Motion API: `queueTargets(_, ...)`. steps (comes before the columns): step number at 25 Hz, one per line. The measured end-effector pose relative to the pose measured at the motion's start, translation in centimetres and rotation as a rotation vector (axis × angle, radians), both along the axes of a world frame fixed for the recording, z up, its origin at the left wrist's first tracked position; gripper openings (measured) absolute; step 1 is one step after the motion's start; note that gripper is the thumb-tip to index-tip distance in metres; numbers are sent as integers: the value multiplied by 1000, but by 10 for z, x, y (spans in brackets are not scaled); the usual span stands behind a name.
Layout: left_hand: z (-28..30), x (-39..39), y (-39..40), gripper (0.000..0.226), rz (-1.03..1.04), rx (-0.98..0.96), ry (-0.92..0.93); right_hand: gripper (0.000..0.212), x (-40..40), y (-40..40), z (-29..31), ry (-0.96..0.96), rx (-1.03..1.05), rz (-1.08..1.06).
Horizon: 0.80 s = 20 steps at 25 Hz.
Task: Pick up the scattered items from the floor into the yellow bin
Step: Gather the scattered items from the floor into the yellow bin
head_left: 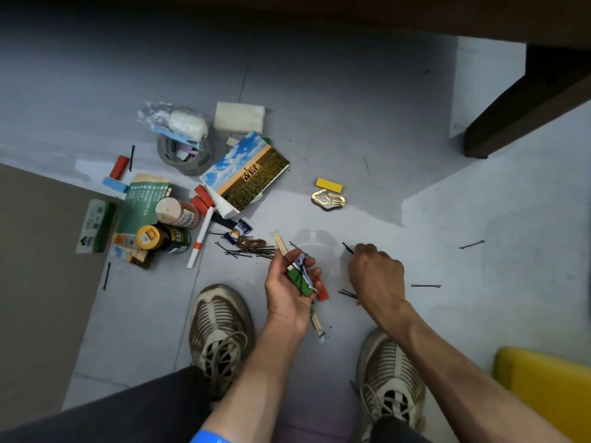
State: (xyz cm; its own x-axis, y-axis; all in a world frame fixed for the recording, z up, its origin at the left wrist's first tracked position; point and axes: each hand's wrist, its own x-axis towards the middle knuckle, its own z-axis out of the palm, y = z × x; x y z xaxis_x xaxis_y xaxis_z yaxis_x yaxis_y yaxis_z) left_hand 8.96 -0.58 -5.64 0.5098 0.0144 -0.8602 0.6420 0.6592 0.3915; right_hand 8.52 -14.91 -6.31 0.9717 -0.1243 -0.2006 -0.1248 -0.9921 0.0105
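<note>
The left hand [289,282] is lying palm up near the middle of the floor [351,107], its grip curling around a small bundle: a green block [299,281], a red block [322,290], a few black hairpins and a wrapped pair of chopsticks [281,246] that is sticking out at both ends of the palm. Just to its right, the right hand [377,273] is reaching down with knuckles up, its fingertips closing together on a single black hairpin [348,248] at the floor. More hairpins [246,251] are lying in a loose heap just left of the left hand, and single ones are sitting farther right. Beyond, a yellow block [328,185] is resting just beside a gold hair clip [328,199]. Farther left, a landscape postcard [246,171], a tape roll [184,156], a white sponge [239,118], two jars and a green booklet [140,203] are crowding together. The yellow bin [543,385] is showing only a corner at the near right, beside the right shoe [391,375].
</note>
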Motion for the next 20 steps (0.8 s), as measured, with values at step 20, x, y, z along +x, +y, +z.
queueTargets(20,0,13,32,20,104,-59,-9,10,24,49,26,59,468,-31)
